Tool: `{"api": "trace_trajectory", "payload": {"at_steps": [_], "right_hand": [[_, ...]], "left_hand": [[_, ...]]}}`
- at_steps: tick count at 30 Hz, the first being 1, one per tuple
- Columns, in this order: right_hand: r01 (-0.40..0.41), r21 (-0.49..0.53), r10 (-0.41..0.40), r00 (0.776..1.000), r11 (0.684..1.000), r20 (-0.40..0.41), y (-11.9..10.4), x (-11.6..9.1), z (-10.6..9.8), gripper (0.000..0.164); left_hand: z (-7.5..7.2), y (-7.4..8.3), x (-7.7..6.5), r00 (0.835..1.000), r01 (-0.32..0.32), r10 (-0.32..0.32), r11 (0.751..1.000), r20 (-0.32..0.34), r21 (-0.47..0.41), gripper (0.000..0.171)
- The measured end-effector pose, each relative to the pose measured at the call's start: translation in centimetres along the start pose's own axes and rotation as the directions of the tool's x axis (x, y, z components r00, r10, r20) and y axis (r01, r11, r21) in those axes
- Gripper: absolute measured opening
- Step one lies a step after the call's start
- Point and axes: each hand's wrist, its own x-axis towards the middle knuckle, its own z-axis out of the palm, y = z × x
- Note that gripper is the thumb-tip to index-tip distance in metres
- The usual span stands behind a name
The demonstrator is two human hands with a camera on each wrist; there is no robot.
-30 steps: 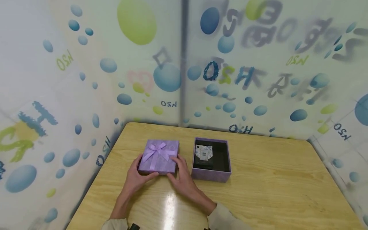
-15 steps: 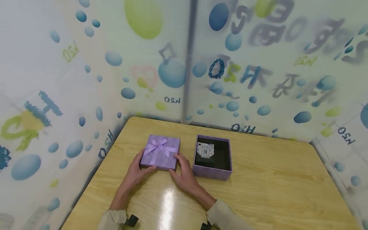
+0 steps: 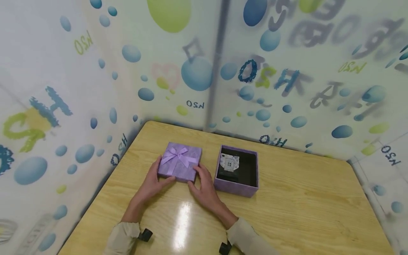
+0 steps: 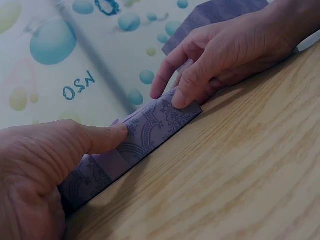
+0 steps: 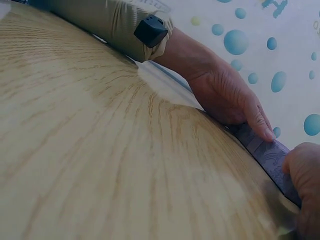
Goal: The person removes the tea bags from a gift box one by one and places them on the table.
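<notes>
A square purple lid with a lilac ribbon bow lies on the wooden table, left of the open box. My left hand holds its left side, thumb along the front edge. The right hand grips the front right corner, one finger on top at the right edge. In the left wrist view both thumbs press the lid's patterned front side, which sits close to the tabletop. Inside the black-lined box, on its left, is a dark item with a white, blue-patterned label.
The light wooden table stands in a corner against walls printed with bubbles and letters. Each sleeve has a small black device at the cuff. Tabletop stretches right of the box and in front of the hands.
The head view has tilted, so the table sits higher in it. Both hands keep their hold on the lid; lid and box stay about where they were on the table.
</notes>
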Motion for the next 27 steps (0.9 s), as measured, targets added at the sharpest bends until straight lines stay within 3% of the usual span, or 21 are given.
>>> {"api": "trace_trajectory", "payload": {"at_steps": [7,14,21,27], "right_hand": [[0.018,0.024,-0.017,0.999,1.0,-0.045,0.0,0.1,0.0,0.056],[-0.001,0.072,0.003,0.999,0.997,-0.032,-0.4,-0.1,0.1,0.058],[0.017,0.047,-0.016,1.0,0.999,-0.021,0.0,-0.1,-0.1,0.058],[0.024,-0.002,-0.024,1.0,1.0,-0.007,0.6,-0.1,-0.6,0.059]], "left_hand": [[-0.3,0.8,0.3,1.0,0.017,-0.017,1.0,-0.006,0.004,0.101],[-0.7,1.2,0.1,0.999,0.028,-0.029,0.999,-0.021,-0.023,0.094],[-0.5,1.2,-0.2,0.998,0.063,-0.063,0.998,-0.03,-0.006,0.095],[0.3,0.8,0.2,0.998,0.046,-0.047,0.998,-0.045,-0.035,0.094]]}}
